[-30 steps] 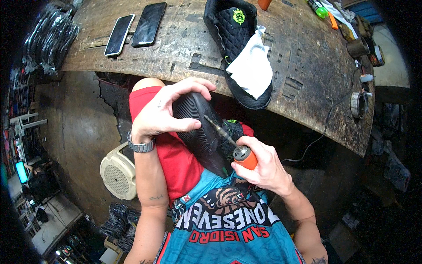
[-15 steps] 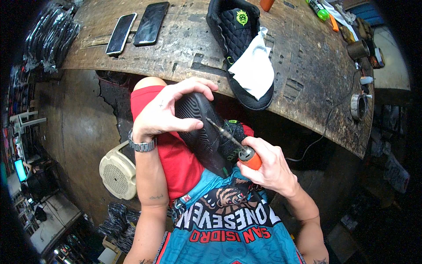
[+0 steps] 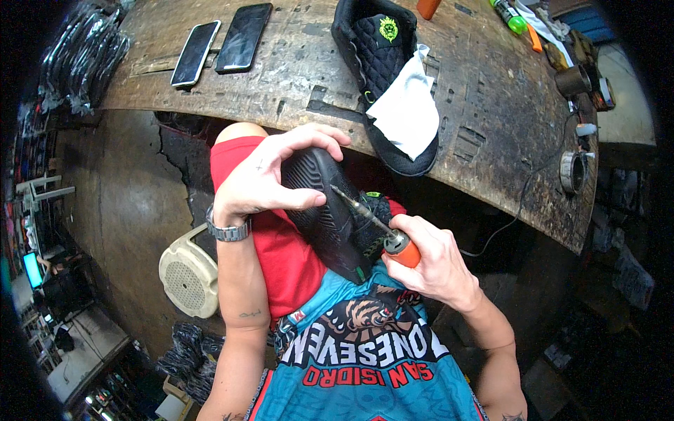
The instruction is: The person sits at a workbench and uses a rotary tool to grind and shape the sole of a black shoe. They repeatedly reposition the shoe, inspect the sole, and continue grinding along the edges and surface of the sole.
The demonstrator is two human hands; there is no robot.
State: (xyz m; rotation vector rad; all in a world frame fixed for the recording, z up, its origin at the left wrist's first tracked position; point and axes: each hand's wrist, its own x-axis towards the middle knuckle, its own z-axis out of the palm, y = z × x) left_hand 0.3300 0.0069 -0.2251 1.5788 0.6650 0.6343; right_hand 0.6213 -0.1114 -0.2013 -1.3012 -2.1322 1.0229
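Note:
A black shoe (image 3: 319,217) lies tilted across my lap, its ridged sole turned up and to the left. My left hand (image 3: 256,179) is wrapped round the sole's far end, thumb pressed on the ridges and fingers over the edge. In my right hand (image 3: 446,270) is an awl (image 3: 398,247) with an orange handle and a long metal shaft. The shaft slants up and left across the shoe's side, and its tip meets the sole's edge; whether it has gone in I cannot tell. Below the shoe, its near end rests against my blue shirt (image 3: 372,351).
On the worn wooden table (image 3: 505,133) stands a second black shoe (image 3: 404,163) with a white sheet (image 3: 407,112) over it. Two phones, one white-edged (image 3: 195,53) and one black (image 3: 243,38), lie left. A metal ring (image 3: 572,172) sits near the right edge. A plastic stool (image 3: 188,274) stands left.
My right hand and the awl have shifted very slightly to the right, with the tip still at the sole's edge. The left hand keeps its hold on the shoe.

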